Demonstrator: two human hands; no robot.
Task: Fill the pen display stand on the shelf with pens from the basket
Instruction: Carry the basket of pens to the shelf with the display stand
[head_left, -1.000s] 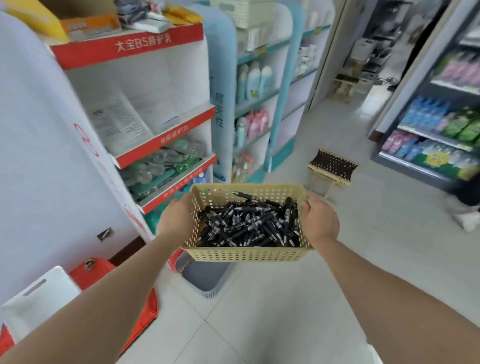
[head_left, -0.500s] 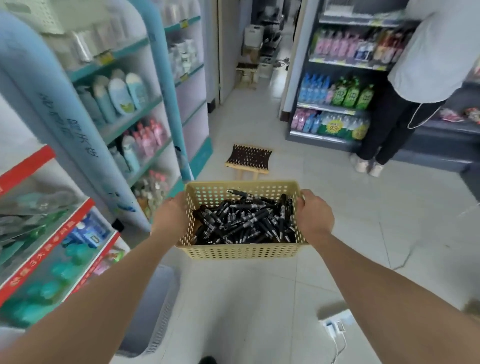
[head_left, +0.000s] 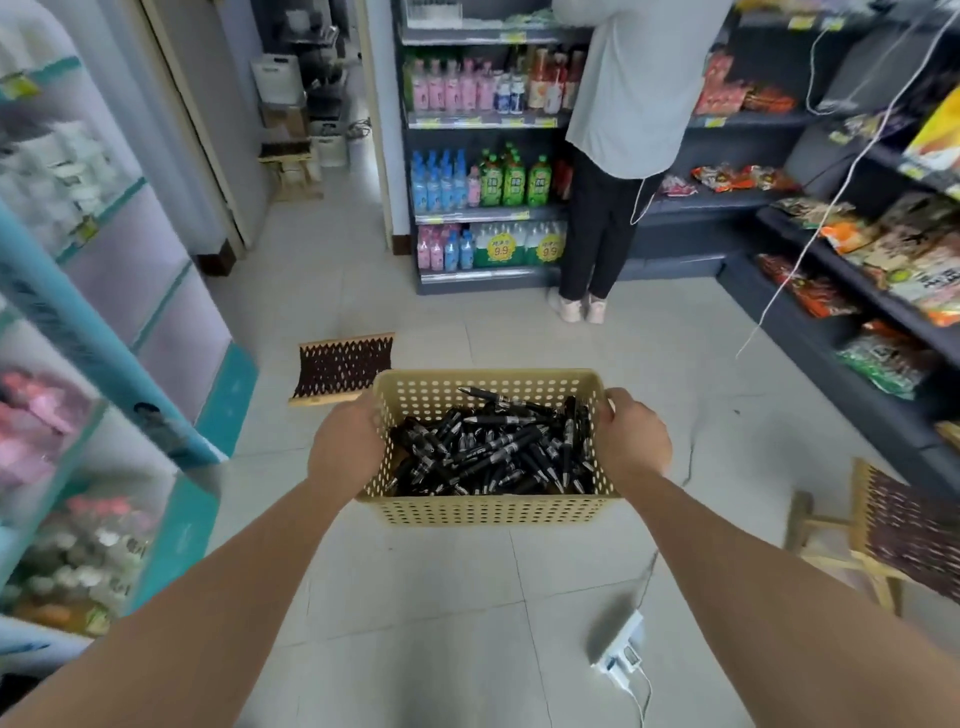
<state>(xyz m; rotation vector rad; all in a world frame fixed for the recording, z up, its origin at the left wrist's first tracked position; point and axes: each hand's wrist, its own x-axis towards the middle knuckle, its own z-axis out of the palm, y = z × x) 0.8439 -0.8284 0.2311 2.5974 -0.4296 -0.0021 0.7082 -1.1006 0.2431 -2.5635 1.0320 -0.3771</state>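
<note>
basket (head_left: 491, 506) tan perforated | pens (head_left: 488, 452) blk, heaped | L hand (head_left: 345, 447) + R hand (head_left: 631, 439) grip sides

Basket (head_left: 493, 512) was beige perforated plastic, matt. Pens (head_left: 493, 452) were black plastic, glossy with highlights. Floor (head_left: 441, 597) was pale tile, smooth, faintly sheened. Stool (head_left: 883, 535) had a bare wood frame and dark woven seat.

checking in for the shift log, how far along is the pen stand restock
Done: nothing stocked that shows. In hand: the left hand and right hand grip the sides of the basket, piled with black pens. Left: no pen display stand is in view, so finding it and placing every pen remain.
</note>
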